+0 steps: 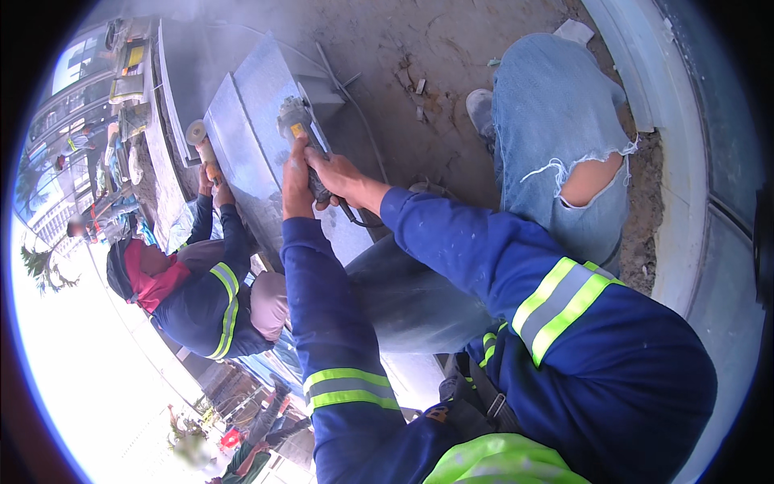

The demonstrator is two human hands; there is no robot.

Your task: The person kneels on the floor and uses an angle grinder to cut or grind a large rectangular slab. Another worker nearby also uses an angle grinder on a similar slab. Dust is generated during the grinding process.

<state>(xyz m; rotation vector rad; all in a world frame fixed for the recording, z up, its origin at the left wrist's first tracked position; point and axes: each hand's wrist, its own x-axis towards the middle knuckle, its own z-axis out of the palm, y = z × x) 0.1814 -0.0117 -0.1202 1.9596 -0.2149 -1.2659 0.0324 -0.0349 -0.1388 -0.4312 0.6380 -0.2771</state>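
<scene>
Both my hands are closed round an angle grinder [322, 153] with a dusty grey head and a dark body. My left hand [296, 179] grips it just behind the head. Further back along the body, my right hand [345, 179] is wrapped round it, and a dark cord trails from that end. The grinder's head lies over the edge of a grey slab [250, 133], next to an upright panel. Dust hides whether its disc touches the slab.
To the left, a crouching co-worker [189, 298] holds another angle grinder [208, 153] with a round disc by the slab's far edge. A cable [355, 113] crosses the dirt ground beyond the slab. My bent knee [556, 121] is at right, beside a pale curved ledge [673, 161].
</scene>
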